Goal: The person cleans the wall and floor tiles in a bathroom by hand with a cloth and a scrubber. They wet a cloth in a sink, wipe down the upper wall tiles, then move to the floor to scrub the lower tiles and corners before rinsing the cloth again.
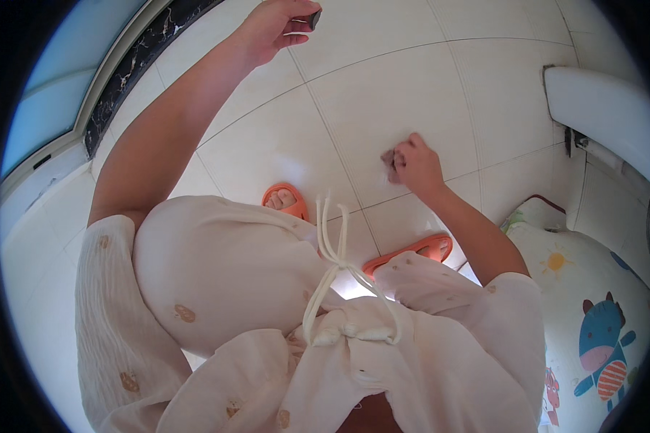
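Apart, small objects (390, 166) in hands (419, 167)

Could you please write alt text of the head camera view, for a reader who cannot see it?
A person's left hand holds a small dark object and the right hand a blurred greyish-brown item, above a pale tiled floor. Below are orange slippers and loose pale clothing with brown motifs.

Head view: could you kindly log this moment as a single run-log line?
left hand: holding small dark object | right hand: holding crumpled brownish item | below: pale tiled floor | worn: orange sandals
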A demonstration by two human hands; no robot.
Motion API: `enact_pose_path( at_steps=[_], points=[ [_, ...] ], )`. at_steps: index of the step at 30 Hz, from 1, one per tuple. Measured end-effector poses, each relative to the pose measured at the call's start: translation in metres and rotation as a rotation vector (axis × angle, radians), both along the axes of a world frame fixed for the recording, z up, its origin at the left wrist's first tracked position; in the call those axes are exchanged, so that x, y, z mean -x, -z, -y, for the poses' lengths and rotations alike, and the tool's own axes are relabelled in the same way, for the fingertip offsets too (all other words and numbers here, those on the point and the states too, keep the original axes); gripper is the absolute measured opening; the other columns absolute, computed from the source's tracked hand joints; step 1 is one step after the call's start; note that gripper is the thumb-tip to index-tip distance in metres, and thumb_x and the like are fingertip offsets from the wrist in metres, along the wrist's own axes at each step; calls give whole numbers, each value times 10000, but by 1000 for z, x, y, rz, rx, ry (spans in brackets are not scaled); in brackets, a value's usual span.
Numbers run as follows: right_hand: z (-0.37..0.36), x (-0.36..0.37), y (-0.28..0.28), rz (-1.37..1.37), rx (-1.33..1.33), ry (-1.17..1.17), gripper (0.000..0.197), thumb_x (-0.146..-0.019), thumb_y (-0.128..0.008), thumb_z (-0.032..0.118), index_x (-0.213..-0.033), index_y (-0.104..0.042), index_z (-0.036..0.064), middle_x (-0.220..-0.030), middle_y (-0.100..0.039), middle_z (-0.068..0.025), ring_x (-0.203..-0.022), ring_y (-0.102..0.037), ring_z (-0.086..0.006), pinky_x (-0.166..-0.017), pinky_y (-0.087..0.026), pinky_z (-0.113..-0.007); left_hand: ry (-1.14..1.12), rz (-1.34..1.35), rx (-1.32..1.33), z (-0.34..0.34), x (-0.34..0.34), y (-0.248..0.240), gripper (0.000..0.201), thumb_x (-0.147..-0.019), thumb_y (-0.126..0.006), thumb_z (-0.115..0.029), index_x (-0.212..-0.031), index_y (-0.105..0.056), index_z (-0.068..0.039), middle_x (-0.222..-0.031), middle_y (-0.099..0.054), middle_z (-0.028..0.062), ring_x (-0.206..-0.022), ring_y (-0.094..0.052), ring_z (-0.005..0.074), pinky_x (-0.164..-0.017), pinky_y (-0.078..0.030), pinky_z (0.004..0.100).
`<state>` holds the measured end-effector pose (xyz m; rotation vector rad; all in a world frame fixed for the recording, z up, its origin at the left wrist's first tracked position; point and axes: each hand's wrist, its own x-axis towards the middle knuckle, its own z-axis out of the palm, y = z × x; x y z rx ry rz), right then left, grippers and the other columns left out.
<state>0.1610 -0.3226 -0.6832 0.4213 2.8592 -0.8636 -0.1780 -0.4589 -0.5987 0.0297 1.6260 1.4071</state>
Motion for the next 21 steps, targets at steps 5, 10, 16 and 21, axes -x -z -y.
enact_pose_path(
  at_steps=[5,10,16,21],
  points=[
    [-39,35,-13,49,515,422,214,-716,-676,-38,-914,-648,40,-848,-613,-56,-693,-607,-165,-634,-510,-272,52,-27,-27,-6,-1,-2,135,-921,-557,-217,-957,-622,-105,-850,-613,-42,-780,-549,70,-723,-449,249],
    [-72,51,-44,211,1260,580,127,-801,-657,-36,-912,-644,23,-906,-626,-22,-732,-588,-100,-636,-490,-236,1,-28,-4,0,2,-2,126,-913,-567,-224,-949,-619,-115,-853,-613,-45,-784,-550,64,-718,-446,250],
    [-56,46,-18,60,368,24,188,-728,-670,-34,-896,-650,47,-872,-595,-53,-768,-617,-185,-698,-514,-277,22,34,-3,-12,-3,-1,110,-908,-577,-222,-932,-615,-122,-825,-609,-52,-763,-554,67,-711,-442,248],
    [-26,38,-17,94,222,-54,277,-670,-664,-6,-931,-638,84,-988,-551,-97,-829,-609,-263,-724,-532,-337,54,57,-2,-19,-10,4,104,-900,-590,-220,-930,-613,-123,-820,-600,-51,-766,-552,69,-699,-442,244]
  ],
)
